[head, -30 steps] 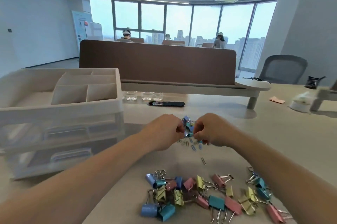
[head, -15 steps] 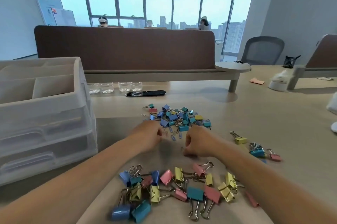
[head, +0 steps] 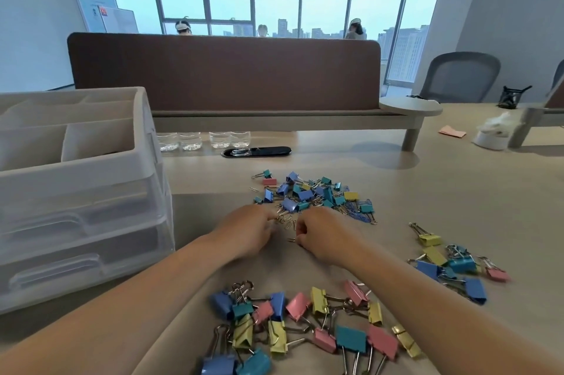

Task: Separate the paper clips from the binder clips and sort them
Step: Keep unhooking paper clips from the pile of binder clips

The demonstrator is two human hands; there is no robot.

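A mixed pile [head: 311,194] of small blue, teal and yellow binder clips and paper clips lies mid-table. Loose metal paper clips [head: 285,222] lie at its near edge, between my hands. My left hand [head: 250,232] rests on the table with curled fingertips on those paper clips. My right hand [head: 325,235] is curled, thumb and finger pinching a paper clip [head: 291,240] against the table. Large binder clips [head: 305,322] in pink, yellow, blue and teal lie in a heap near me. Another group of binder clips [head: 451,261] lies to the right.
A white drawer organizer [head: 91,179] with open top compartments stands at the left. Small clear bottles [head: 203,141] and a black cable port [head: 256,151] sit behind the pile, before a brown desk divider [head: 222,69]. A white container [head: 491,136] stands far right.
My hands came down from holding a bunch of clips above the table and now work at the loose paper clips on the surface. The view shifted left and down.
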